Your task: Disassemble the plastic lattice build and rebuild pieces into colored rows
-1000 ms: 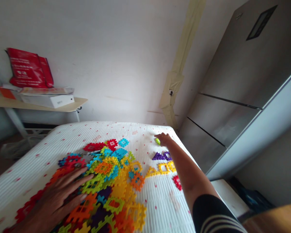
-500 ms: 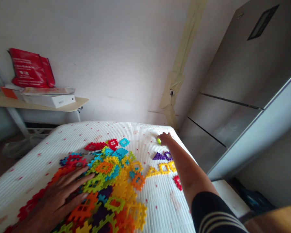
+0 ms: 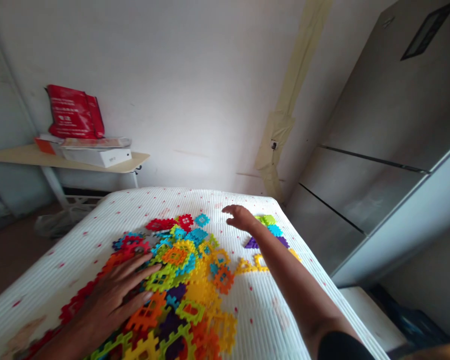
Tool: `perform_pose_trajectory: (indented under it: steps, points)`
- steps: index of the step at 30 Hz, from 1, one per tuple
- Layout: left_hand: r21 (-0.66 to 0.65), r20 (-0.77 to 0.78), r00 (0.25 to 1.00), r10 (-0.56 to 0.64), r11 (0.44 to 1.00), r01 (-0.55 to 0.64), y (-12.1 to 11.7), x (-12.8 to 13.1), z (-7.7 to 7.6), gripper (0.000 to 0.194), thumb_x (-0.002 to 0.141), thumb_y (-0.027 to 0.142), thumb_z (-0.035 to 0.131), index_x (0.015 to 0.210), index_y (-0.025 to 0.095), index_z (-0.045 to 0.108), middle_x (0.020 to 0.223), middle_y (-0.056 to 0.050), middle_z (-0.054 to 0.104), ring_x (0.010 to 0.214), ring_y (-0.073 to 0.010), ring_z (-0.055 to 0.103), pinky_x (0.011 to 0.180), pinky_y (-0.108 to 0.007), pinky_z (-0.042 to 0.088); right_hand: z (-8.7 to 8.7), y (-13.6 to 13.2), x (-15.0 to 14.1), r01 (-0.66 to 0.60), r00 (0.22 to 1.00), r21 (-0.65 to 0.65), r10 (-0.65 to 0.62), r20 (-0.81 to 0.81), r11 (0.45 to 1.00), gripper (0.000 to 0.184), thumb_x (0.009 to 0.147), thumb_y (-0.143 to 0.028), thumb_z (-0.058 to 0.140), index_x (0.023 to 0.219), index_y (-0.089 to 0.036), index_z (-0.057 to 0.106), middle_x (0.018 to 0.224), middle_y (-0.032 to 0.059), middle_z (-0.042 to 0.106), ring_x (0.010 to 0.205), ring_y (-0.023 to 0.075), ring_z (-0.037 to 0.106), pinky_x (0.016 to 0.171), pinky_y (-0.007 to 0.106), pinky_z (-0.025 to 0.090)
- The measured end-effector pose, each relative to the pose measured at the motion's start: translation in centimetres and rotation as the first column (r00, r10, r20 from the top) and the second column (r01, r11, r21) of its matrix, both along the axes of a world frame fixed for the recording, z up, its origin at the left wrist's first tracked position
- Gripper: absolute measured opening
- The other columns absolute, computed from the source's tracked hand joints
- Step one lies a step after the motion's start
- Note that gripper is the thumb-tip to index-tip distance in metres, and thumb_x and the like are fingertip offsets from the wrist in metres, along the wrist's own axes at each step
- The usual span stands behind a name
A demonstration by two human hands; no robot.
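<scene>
Along the white mat (image 3: 258,320), plastic tiles (image 3: 197,292) sprawl lengthwise.

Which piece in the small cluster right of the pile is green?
The lime green piece, at the far end of the cluster; the rest are cyan, purple or yellow.

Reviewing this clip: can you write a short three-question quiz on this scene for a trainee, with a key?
1. True or false: the left hand rests on the pile of interlocking plastic tiles.
2. What stands to the right of the white mattress? A) a washing machine B) a stainless steel refrigerator C) a bookcase
3. What colour is the bag on the shelf?

Key: 1 true; 2 B; 3 red.
</scene>
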State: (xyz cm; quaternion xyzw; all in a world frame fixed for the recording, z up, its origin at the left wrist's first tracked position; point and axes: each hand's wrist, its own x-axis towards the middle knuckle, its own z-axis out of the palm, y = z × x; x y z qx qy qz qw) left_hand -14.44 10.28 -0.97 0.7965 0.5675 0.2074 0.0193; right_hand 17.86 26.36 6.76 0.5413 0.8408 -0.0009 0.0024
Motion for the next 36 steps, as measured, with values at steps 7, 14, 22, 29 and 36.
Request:
perform_pose_trajectory:
  steps: [7, 14, 22, 29, 36]
  points:
    - [0.015, 0.027, 0.999, -0.018, 1.0, 0.017, 0.1, -0.1, -0.6, 0.04, 0.083, 0.044, 0.046, 0.118, 0.032, 0.06, 0.138, -0.003, 0.05, 0.125, -0.0265, 0.046, 0.101, -0.043, 0.039, -1.7, -5.8, -7.4, -0.215, 0.889, -0.095, 0.154, -0.432, 0.972, 0.026, 0.077, -0.027, 0.061, 0.103, -0.024, 0.066, 0.093, -0.0009, 0.07, 0.08, 0.0143, 0.063, 0.072, 0.023, 0.046]
    - [0.062, 0.034, 0.998, -0.045, 0.997, 0.043, 0.6, -0.5, -1.3, 0.038, 0.082, 0.042, 0.049, 0.119, 0.038, 0.058, 0.135, 0.0, 0.053, 0.123, -0.0255, 0.047, 0.1, -0.042, 0.04, -4.0, -7.3, -8.8, -0.048, 0.884, -0.017, 0.034, -0.466, 0.999, 0.018, 0.08, -0.023, 0.054, 0.091, -0.024, 0.067, 0.086, -0.0008, 0.069, 0.078, 0.0147, 0.063, 0.069, 0.021, 0.044]
    - [0.081, 0.165, 0.985, -0.053, 0.996, 0.04, 0.1, -1.3, -0.7, 0.038, 0.089, 0.034, 0.04, 0.125, 0.034, 0.053, 0.131, 0.003, 0.057, 0.119, -0.0156, 0.052, 0.101, -0.029, 0.04, -6.2, -11.7, -7.3, -0.2, 0.631, 0.382, 0.417, -0.654, 0.902, 0.021, 0.088, -0.02, 0.042, 0.1, -0.02, 0.059, 0.1, 0.007, 0.065, 0.095, 0.014, 0.06, 0.083, 0.024, 0.047]
    - [-0.005, 0.091, 0.993, -0.074, 0.997, 0.075, -0.8, 0.1, 2.9, 0.034, 0.083, 0.036, 0.047, 0.113, 0.031, 0.063, 0.121, 0.0, 0.064, 0.111, -0.0185, 0.058, 0.096, -0.033, 0.044, -7.4, -14.3, -6.6, -0.313, 0.616, 0.43, 0.526, -0.587, 0.847, 0.023, 0.089, -0.017, 0.039, 0.1, -0.02, 0.059, 0.107, 0.0095, 0.065, 0.103, 0.0144, 0.059, 0.088, 0.027, 0.048]
    - [-0.105, 0.087, 0.991, -0.1, 0.988, 0.109, -0.2, 4.1, 5.4, 0.041, 0.069, 0.029, 0.06, 0.109, 0.025, 0.066, 0.117, -0.005, 0.067, 0.109, -0.0238, 0.059, 0.096, -0.037, 0.044, -7.6, -14.7, -6.7, -0.208, 0.591, 0.494, 0.511, -0.624, 0.844, 0.021, 0.09, -0.016, 0.038, 0.092, -0.019, 0.059, 0.096, 0.0091, 0.066, 0.091, 0.0133, 0.063, 0.079, 0.025, 0.051]
